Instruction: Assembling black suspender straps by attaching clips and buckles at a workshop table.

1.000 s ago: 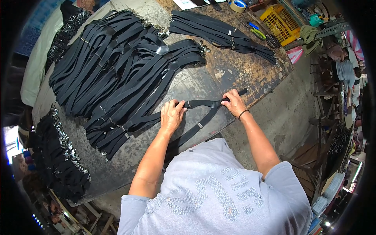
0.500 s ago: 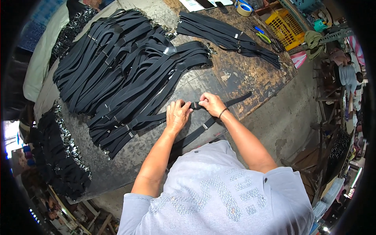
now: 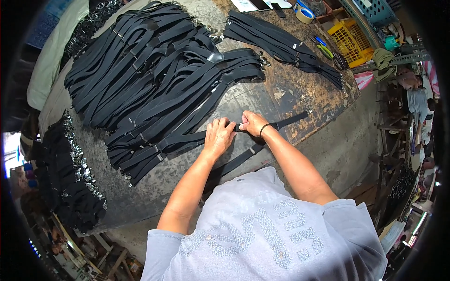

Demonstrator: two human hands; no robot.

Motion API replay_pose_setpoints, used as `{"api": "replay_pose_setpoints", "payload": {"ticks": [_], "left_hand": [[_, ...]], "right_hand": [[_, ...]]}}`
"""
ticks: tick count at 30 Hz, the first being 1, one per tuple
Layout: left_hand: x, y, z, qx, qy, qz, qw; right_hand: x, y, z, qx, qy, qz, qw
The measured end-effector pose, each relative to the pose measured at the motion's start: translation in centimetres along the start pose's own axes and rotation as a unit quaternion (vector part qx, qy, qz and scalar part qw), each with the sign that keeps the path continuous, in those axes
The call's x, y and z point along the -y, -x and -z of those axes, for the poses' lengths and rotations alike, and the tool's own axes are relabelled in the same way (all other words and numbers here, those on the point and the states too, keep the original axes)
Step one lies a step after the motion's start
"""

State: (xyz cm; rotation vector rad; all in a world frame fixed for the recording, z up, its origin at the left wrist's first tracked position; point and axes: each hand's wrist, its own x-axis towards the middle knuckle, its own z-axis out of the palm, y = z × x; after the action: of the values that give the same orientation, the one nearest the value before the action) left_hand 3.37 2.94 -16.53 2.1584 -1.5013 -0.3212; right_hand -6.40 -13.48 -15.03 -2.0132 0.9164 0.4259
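Near the table's front edge, a black elastic suspender strap [image 3: 185, 140] runs from the pile on the left to my hands. My left hand [image 3: 219, 136] is closed on it, fingers bent over the band. Just to the right, my right hand [image 3: 253, 123], with a dark band at the wrist, pinches the same strap. The short stretch between them is mostly covered by fingers. Beyond my right hand, a strap end [image 3: 293, 120] with a small metal clip lies on the tabletop. Another strap with a metal slider [image 3: 252, 151] passes below my hands toward my body.
A large pile of black suspenders [image 3: 140, 70] covers the table's left and middle. A smaller bundle [image 3: 276, 41] lies at the far right, beside green-handled scissors [image 3: 325, 50] and tape rolls [image 3: 304, 15]. Black straps with metal clips [image 3: 70, 182] hang over the left edge. A yellow crate [image 3: 351, 42] stands beyond.
The metal slider that showed between my fingertips is now covered. My right hand's fingers have curled in more tightly. The whole view has shifted slightly.
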Motion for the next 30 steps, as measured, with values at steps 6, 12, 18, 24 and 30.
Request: {"api": "replay_pose_setpoints", "payload": {"ticks": [6,12,18,24,30], "left_hand": [[0.1,-0.3,0.2,0.025,0.015,-0.001,1.0],[0.4,-0.3,0.1,0.029,0.017,-0.012,0.999],[0.3,-0.7,0.5,0.041,0.016,-0.012,0.999],[0.3,-1.2,0.7,0.077,-0.017,-0.013,0.997],[0.8,-1.3,0.8,0.073,-0.019,-0.032,0.997]], "right_hand": [[-1.5,-0.2,0.7,-0.01,0.049,0.001,0.999],[-1.1,-0.4,0.4,0.003,0.065,-0.044,0.997],[-0.1,-0.5,0.4,-0.005,0.091,-0.066,0.994],[0.1,-1.0,0.7,0.018,0.167,-0.023,0.985],[0.1,-1.1,1.6,0.078,0.123,0.021,0.989]]}}
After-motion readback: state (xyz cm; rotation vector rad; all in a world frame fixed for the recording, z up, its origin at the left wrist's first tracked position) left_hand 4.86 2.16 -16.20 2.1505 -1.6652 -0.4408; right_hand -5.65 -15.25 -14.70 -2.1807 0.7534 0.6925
